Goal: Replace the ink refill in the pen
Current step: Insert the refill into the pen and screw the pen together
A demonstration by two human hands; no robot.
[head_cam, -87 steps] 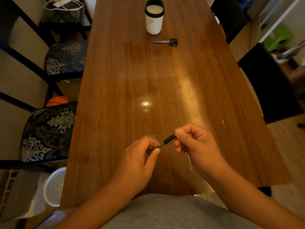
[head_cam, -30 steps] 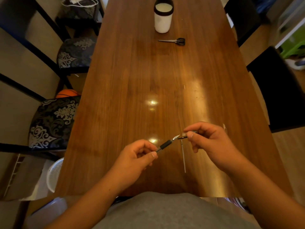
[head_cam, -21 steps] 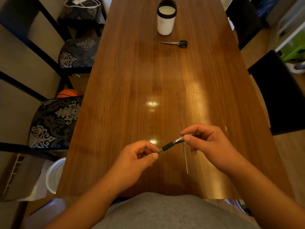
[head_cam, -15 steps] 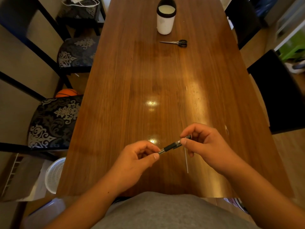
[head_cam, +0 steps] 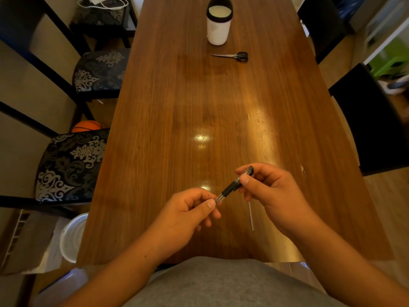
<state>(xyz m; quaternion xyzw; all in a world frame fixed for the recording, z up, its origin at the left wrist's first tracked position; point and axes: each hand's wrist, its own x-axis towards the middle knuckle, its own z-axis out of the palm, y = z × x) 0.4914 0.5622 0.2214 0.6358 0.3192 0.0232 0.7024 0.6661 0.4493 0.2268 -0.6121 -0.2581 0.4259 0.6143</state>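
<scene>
A black pen (head_cam: pixel 232 186) with a dark rubber grip is held slanted above the near part of the wooden table (head_cam: pixel 199 103). My left hand (head_cam: pixel 188 214) pinches its lower clear end between thumb and forefinger. My right hand (head_cam: pixel 269 192) grips its upper end, thumb on the barrel. The two pen parts sit joined in one line. A thin pale refill (head_cam: pixel 250 216) lies on the table under my right hand, partly hidden by it.
A white cup (head_cam: pixel 218 24) with a black rim stands at the far end, with scissors (head_cam: pixel 233 56) lying just in front of it. Patterned chairs (head_cam: pixel 68 165) line the left side, dark chairs (head_cam: pixel 371 120) the right. A white basket (head_cam: pixel 72 237) sits on the floor at left.
One second ago the pen's two parts were apart with a metal tip showing between them. My right hand has pushed its part onto the other, and the pen is now one piece.
</scene>
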